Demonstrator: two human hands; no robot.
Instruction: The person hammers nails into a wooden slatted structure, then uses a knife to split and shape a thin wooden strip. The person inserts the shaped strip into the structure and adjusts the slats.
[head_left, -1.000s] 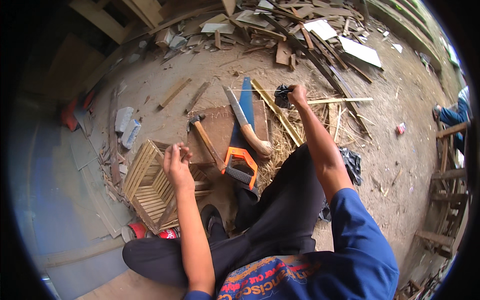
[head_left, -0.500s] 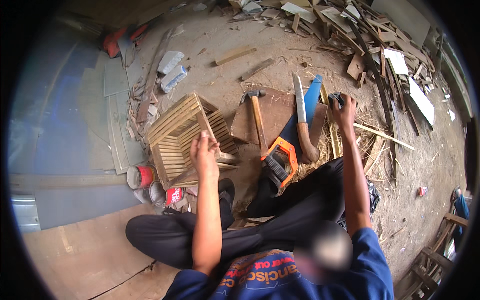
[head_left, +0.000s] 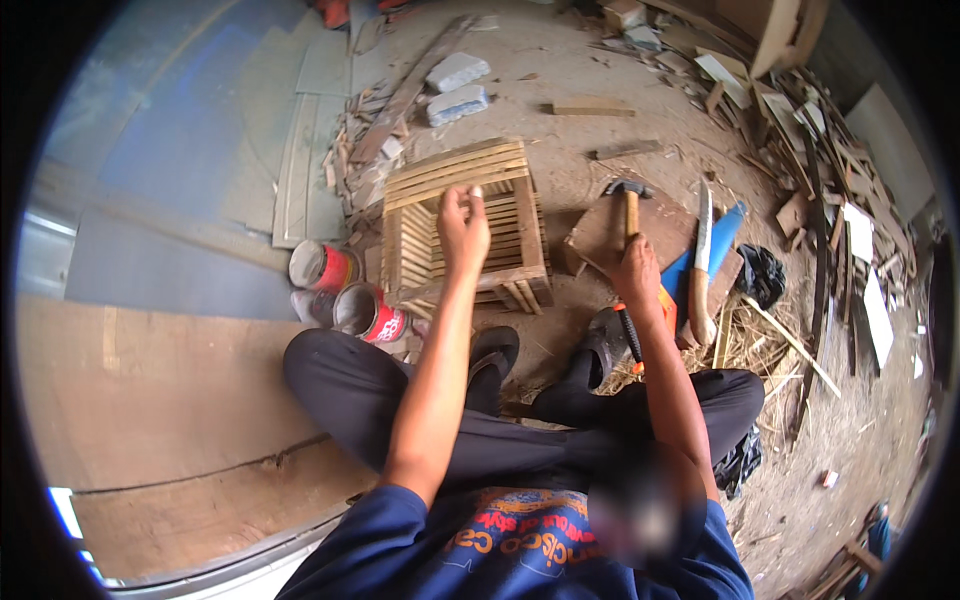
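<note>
A slatted wooden crate (head_left: 410,187) stands on the ground ahead of me, its inner slats showing through the open side. My left hand (head_left: 463,235) is at its upper slats, thumb and fingers closed in a pinch; anything between them is too small to make out. To the right, my right hand (head_left: 637,270) is wrapped round the wooden handle of a hammer (head_left: 631,205). The hammer's dark head lies over a brown board (head_left: 598,232). Just right of that hand are a wooden-handled machete (head_left: 700,260) and a handsaw with a blue blade (head_left: 727,235), its orange handle partly hidden by my forearm.
Red paint cans (head_left: 372,315) stand left of the crate. A black plastic bag (head_left: 760,275) lies beyond the saw, with straw and thin strips (head_left: 765,350) nearer. Scrap wood (head_left: 850,180) is heaped at far right; pale blocks (head_left: 458,105) lie behind the crate.
My right hand has left the black plastic bag and come left onto the hammer's handle. My left hand has moved from the crate's edge to its upper slats. The view has turned.
</note>
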